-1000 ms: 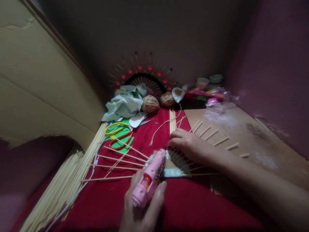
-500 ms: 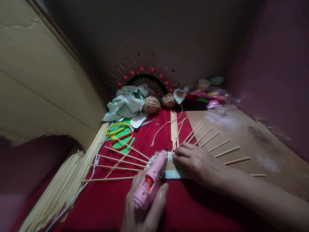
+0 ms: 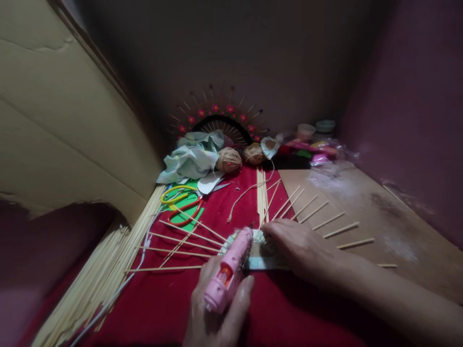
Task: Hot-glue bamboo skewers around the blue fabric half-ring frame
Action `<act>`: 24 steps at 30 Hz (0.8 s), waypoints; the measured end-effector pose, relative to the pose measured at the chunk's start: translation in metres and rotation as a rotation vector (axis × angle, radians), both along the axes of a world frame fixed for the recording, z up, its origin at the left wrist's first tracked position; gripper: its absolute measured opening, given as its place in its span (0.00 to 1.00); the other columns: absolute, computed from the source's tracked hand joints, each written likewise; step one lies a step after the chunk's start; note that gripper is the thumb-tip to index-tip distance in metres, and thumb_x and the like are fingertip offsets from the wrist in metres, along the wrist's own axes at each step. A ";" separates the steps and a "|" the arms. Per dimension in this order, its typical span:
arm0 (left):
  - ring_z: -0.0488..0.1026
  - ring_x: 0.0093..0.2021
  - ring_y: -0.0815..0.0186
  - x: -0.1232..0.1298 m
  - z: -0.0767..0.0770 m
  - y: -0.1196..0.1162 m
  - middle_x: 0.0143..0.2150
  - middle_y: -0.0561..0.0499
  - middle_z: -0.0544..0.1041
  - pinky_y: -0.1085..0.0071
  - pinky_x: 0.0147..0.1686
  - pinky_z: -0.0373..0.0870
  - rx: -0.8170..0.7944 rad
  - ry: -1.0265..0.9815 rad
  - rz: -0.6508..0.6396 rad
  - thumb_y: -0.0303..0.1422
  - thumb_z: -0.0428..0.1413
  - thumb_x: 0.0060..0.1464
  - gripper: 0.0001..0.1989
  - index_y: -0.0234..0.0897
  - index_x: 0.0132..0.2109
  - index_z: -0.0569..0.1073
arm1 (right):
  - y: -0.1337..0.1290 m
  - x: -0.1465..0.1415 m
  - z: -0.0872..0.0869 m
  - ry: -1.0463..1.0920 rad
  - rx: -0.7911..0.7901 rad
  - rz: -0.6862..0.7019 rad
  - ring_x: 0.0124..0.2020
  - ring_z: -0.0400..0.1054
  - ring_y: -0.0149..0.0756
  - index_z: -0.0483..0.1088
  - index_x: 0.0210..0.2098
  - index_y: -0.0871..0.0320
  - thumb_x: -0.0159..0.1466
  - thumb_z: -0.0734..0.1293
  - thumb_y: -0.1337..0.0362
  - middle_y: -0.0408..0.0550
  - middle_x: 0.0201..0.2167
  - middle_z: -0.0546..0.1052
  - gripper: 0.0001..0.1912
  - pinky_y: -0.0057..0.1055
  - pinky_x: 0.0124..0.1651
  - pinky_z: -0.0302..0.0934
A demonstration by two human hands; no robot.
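A pink hot glue gun (image 3: 231,267) is in my left hand (image 3: 219,303), its nozzle pointing up and away over the fabric-covered half-ring (image 3: 262,262). Thin wooden sticks (image 3: 191,233) fan outward from both sides of this piece. My right hand (image 3: 300,243) rests on the half-ring's upper right part, with its fingers drawn together at the lower end of a wooden stick (image 3: 270,205). The fingertips partly hide that end. Part of the half-ring lies hidden behind the glue gun and my right hand.
Yellow-and-orange-handled scissors (image 3: 184,212) lie on green paper. Behind are pale cloth (image 3: 191,156), twine balls (image 3: 229,160) and a flowered half-round decoration (image 3: 220,113). Bundled sticks (image 3: 87,279) and a white cord (image 3: 119,286) run along the left. A brown board (image 3: 347,193) lies right.
My right fingers have drawn closer together and shifted slightly right at the half-ring. My left hand keeps the glue gun in nearly the same place. The view has shifted slightly.
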State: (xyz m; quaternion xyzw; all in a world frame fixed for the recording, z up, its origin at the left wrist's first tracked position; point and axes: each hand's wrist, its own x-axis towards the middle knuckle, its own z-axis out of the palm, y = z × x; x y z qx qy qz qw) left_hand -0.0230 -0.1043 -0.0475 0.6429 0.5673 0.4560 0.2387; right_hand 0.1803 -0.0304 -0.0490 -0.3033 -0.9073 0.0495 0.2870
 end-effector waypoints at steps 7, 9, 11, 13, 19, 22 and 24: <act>0.79 0.45 0.51 0.002 0.000 0.000 0.44 0.44 0.81 0.59 0.45 0.80 0.023 -0.011 0.022 0.41 0.54 0.55 0.20 0.45 0.53 0.77 | 0.002 0.002 -0.001 0.101 -0.069 -0.194 0.25 0.66 0.32 0.64 0.36 0.57 0.66 0.55 0.72 0.46 0.25 0.73 0.08 0.27 0.28 0.59; 0.80 0.44 0.52 0.001 -0.004 -0.001 0.42 0.44 0.81 0.60 0.44 0.80 0.037 0.015 0.025 0.41 0.53 0.55 0.19 0.45 0.52 0.78 | 0.006 0.006 0.004 0.146 -0.076 -0.266 0.26 0.67 0.33 0.63 0.35 0.56 0.66 0.57 0.70 0.46 0.26 0.74 0.06 0.27 0.29 0.59; 0.80 0.41 0.53 -0.002 -0.009 -0.003 0.40 0.44 0.81 0.60 0.41 0.82 0.062 0.052 0.057 0.41 0.54 0.54 0.18 0.46 0.51 0.78 | 0.013 0.012 0.012 0.164 -0.051 -0.334 0.26 0.67 0.34 0.63 0.33 0.55 0.65 0.59 0.68 0.47 0.26 0.74 0.04 0.28 0.28 0.59; 0.79 0.37 0.55 -0.004 -0.014 -0.003 0.37 0.45 0.80 0.61 0.38 0.82 0.079 0.081 0.082 0.40 0.55 0.54 0.16 0.45 0.48 0.79 | 0.021 0.020 0.021 0.159 0.006 -0.380 0.24 0.66 0.33 0.63 0.30 0.55 0.65 0.61 0.65 0.46 0.24 0.73 0.06 0.29 0.27 0.57; 0.77 0.33 0.57 -0.006 -0.016 -0.003 0.33 0.45 0.78 0.63 0.34 0.82 0.086 0.099 0.040 0.39 0.54 0.54 0.14 0.43 0.44 0.80 | 0.061 0.025 0.046 0.218 -0.132 -0.405 0.23 0.62 0.30 0.65 0.25 0.56 0.63 0.66 0.62 0.41 0.21 0.70 0.10 0.26 0.27 0.55; 0.78 0.34 0.54 -0.005 -0.014 -0.004 0.33 0.45 0.78 0.59 0.36 0.82 0.115 0.130 0.089 0.39 0.55 0.52 0.13 0.44 0.43 0.80 | 0.086 0.013 0.048 0.010 -0.250 -0.514 0.27 0.66 0.30 0.71 0.28 0.59 0.61 0.67 0.66 0.42 0.24 0.74 0.05 0.25 0.30 0.57; 0.78 0.35 0.54 -0.003 -0.010 -0.003 0.33 0.45 0.79 0.59 0.36 0.81 0.098 0.117 0.055 0.39 0.54 0.53 0.13 0.45 0.42 0.80 | 0.103 0.003 0.044 -0.105 -0.277 -0.517 0.28 0.68 0.31 0.74 0.29 0.59 0.60 0.65 0.71 0.43 0.24 0.75 0.06 0.25 0.31 0.57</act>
